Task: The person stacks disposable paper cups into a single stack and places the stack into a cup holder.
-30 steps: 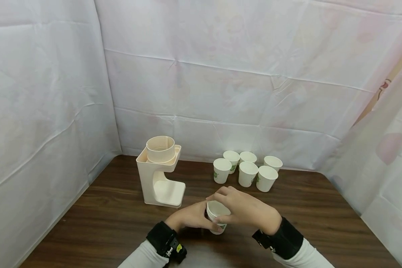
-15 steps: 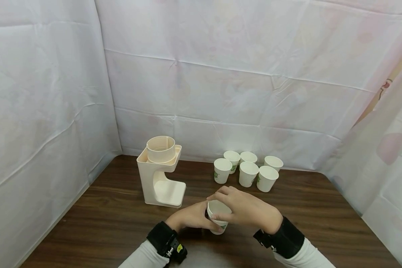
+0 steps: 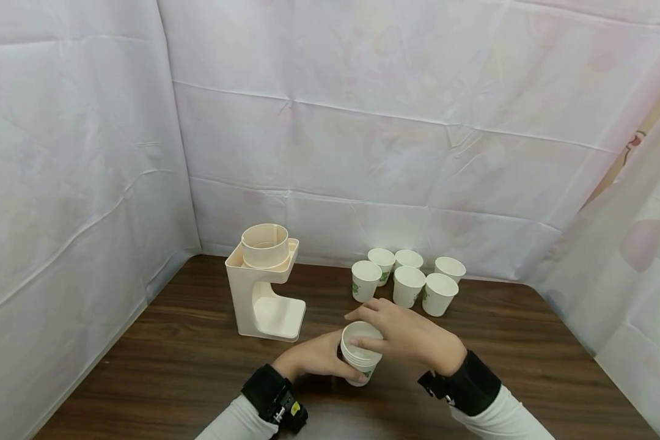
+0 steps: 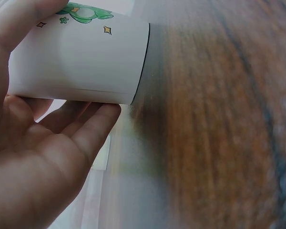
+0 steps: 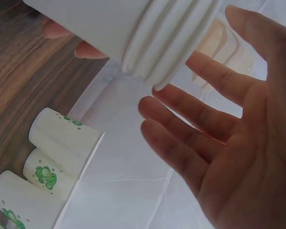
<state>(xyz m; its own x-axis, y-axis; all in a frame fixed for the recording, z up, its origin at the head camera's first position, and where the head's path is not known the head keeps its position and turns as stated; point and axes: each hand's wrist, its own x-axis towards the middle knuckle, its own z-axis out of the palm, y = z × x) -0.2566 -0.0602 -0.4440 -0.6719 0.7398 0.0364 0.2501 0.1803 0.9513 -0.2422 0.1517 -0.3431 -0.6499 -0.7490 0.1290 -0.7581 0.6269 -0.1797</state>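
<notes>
My left hand (image 3: 320,355) grips a stack of nested white paper cups (image 3: 360,357) near the front middle of the table. In the left wrist view its fingers curl round the lower cup (image 4: 86,57), which bears a green animal print and small stars. My right hand (image 3: 407,335) hovers at the stack's mouth, thumb over the near rim side and fingers at the far side. The right wrist view has the stacked rims (image 5: 174,43) between loosely bent fingers (image 5: 181,138) and the thumb, a fingertip at or very near a rim.
A cream stand (image 3: 243,299) with a round cup-like top (image 3: 264,246) stands at left on the dark wood table (image 3: 170,366). Several single paper cups (image 3: 409,286) are grouped at the back, right of middle. White cloth (image 3: 330,153) hangs behind and at both sides.
The stack stays in my left hand, its rims now higher and several showing stepped apart. My right hand has risen slightly and its fingers have loosened from the rim.
</notes>
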